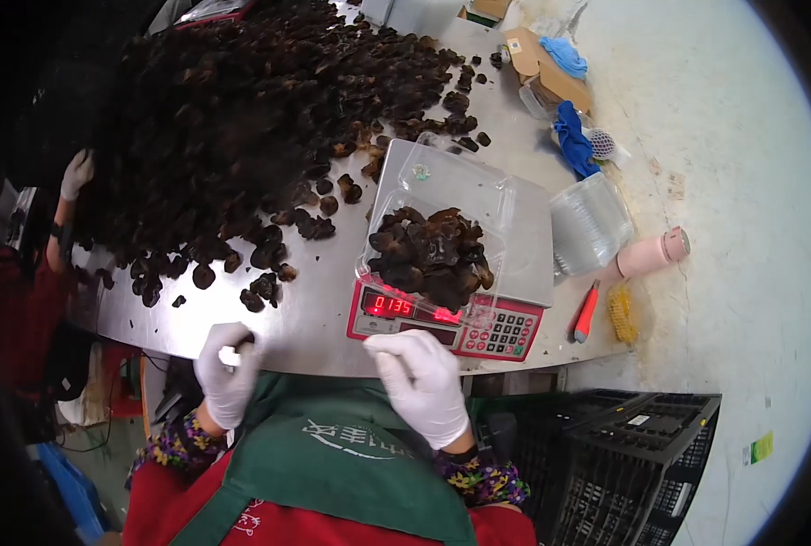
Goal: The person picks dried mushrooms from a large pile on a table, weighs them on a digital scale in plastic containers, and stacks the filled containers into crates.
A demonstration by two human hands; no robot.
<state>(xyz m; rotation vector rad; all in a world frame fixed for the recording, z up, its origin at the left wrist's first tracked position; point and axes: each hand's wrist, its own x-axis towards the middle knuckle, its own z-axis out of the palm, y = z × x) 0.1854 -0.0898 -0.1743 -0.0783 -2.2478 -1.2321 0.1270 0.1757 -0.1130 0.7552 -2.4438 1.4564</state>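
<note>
My left hand (228,375), in a white glove, is at the table's front edge. Its fingers curl together around a small dark thing that I cannot make out. My right hand (421,387), also gloved, is just in front of the scale (382,326), loosely bent with thumb and fingers apart and nothing visible in it. On the scale lies an open clear plastic box (483,196) holding dark brown, wrinkled pieces like wood ear mushrooms (433,255). The red display reads 0.135. A large heap of similar pieces (214,118) spreads over the steel table (305,318).
Right of the scale are stacked clear lids (592,223), a pink bottle (653,253), a red-handled cutter (586,314) and a yellow item (621,312). Behind lie a cardboard box (546,73) and blue cloth (573,138). Black crates (624,437) stand below right. A co-worker's gloved hand (78,173) is far left.
</note>
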